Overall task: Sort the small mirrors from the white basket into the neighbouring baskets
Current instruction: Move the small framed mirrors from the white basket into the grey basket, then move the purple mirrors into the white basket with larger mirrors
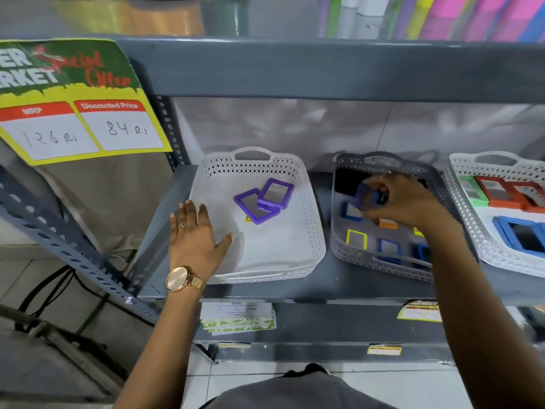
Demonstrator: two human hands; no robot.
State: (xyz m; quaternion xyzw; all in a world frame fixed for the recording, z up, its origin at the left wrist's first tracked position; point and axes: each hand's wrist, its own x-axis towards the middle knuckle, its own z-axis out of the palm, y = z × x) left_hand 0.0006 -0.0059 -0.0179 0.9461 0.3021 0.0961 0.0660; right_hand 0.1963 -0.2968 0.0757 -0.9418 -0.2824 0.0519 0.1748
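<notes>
The small blue-framed rectangular mirror [366, 197], pinched by the right hand [404, 202] while the left hand [196, 236] is resting spread, is risking slipping onto mirrors in the grey perforated plastic basket [342, 246].

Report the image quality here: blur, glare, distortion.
Head view: wide-angle lens bows the shelf edge and stretches the corners; the right hand and the blue mirror in its fingers are motion-blurred; the left hand and purple mirrors in the white basket are sharper; soft glare streaks the back panel.

Bright, even overhead light (soft shadows), wide-angle bending at edges.
</notes>
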